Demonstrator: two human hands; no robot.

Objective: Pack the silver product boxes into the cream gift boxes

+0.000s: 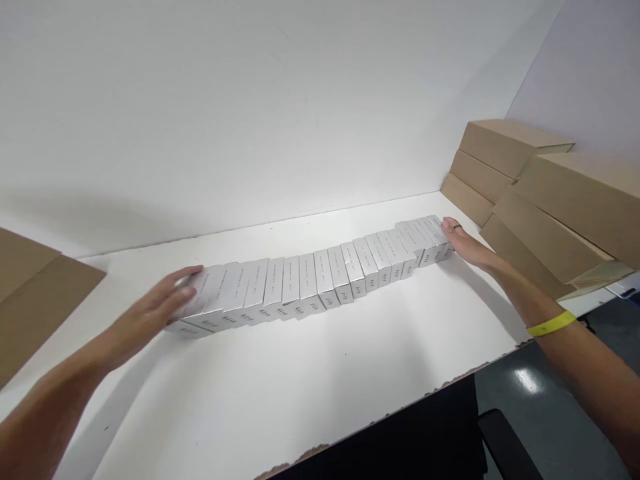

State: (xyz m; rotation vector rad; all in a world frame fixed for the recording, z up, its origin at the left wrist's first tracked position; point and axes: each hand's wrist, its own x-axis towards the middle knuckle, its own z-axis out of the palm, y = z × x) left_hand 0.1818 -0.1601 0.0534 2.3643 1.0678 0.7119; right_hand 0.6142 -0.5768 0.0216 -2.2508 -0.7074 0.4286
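A long, slightly uneven row of small white boxes [307, 277] runs side by side across the white table, with fine print on their faces and ends. At the row's left end, my left hand [167, 297] grips the outermost box, its thumb in front and its fingers behind. My right hand [457, 239] presses on the far right end, its fingers partly hidden behind the last box. Between them the two hands hold the row from both ends. I cannot tell whether the row is lifted off the table.
Brown cardboard boxes [555, 213] stand at the right on the white table [300, 387]. Another piece of brown cardboard [35, 293] is at the left edge. A white wall [280, 113] rises behind. Beyond the table's chipped front edge are a black chair part [507, 443] and dark floor.
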